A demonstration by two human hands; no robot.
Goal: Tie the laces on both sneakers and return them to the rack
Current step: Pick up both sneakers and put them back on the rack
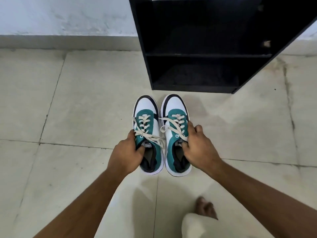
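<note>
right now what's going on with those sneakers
A person crouches over a pair of teal-and-white sneakers on the tiled floor. The left hand grips the left sneaker, the right hand grips the right sneaker. Both sets of laces hang loose. The black rack stands just beyond the toes.

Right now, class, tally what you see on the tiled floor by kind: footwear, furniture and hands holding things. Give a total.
Teal-and-white lace-up sneakers: 2 (left sneaker, right sneaker)
Black wooden shoe rack: 1
Hands gripping sneakers: 2 (left hand, right hand)
Total: 5
</note>
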